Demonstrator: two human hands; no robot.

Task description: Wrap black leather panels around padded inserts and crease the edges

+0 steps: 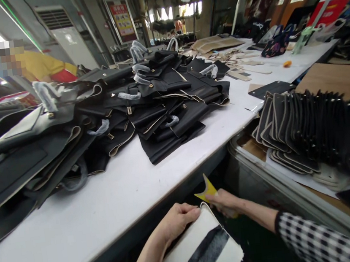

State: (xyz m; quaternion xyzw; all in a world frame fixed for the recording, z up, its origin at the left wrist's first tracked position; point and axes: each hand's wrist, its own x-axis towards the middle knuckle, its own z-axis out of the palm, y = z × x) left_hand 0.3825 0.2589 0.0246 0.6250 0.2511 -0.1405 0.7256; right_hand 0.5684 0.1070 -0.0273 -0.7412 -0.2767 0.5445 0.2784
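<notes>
Low in front of the table edge, my left hand (180, 220) pinches the upper corner of a white bag piece (189, 248) with a broad black stripe and a rounded edge. Close beside that corner, my right hand (224, 202) is closed around a flat yellow tool (208, 190) whose end is notched in a curve. The tool's tip points up and left, just beyond the piece's edge; whether it touches the edge I cannot tell. The lower part of the bag piece runs out of view.
Black leather bag parts (163, 90) with plastic-wrapped handles are heaped on the white table (144, 190). At right, a row of black flaps (315, 126) stands upright in a tray with a pale rim (278, 190). Farther back lie beige pieces (243, 61). A person in yellow (36, 65) is at far left.
</notes>
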